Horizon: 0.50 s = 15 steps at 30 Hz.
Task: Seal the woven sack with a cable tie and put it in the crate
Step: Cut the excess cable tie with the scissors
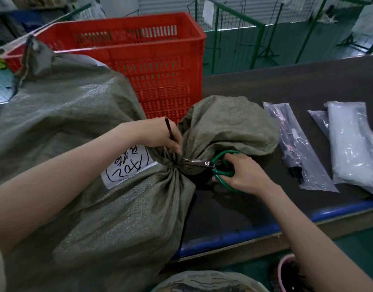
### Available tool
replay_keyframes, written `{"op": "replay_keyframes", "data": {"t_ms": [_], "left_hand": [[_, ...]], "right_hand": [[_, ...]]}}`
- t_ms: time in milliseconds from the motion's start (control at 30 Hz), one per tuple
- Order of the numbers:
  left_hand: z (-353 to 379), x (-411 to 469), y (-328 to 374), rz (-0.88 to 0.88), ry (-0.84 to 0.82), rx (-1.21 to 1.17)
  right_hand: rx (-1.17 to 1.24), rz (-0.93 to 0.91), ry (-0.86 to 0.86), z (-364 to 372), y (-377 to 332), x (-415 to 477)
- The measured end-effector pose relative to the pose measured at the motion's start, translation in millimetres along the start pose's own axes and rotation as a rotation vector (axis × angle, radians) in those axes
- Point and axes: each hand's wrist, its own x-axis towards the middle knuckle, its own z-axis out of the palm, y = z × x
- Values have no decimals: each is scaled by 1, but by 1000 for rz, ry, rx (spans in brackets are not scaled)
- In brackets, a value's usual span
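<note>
A grey-green woven sack (pixel 80 114) lies across the dark table, its neck gathered tight at the middle and its mouth flaring out to the right. A white handwritten label (pixel 126 165) is stuck near the neck. My left hand (pixel 160 133) pinches the black cable tie (pixel 170 135) tail, which stands up from the neck. My right hand (pixel 244 171) holds green-handled scissors (pixel 215 165), whose blades reach the tie at the neck. The red crate (pixel 160 60) stands behind the sack.
Clear bags of black cable ties (pixel 295 144) and white cable ties (pixel 354 144) lie on the table (pixel 307 81) to the right. A pink basket (pixel 284 272) sits below the table's blue front edge. Green wire fencing stands behind.
</note>
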Motion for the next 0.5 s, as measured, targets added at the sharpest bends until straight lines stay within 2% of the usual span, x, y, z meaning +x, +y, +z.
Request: {"op": "replay_keyframes", "data": {"t_ms": [167,500], "left_hand": [[0,3,1,17,-1,-27],[1,6,0,30,25,27]], "right_hand": [[-56,-72,-14,-3,-6,11],[-4,-112,-23,-13,-14,22]]}}
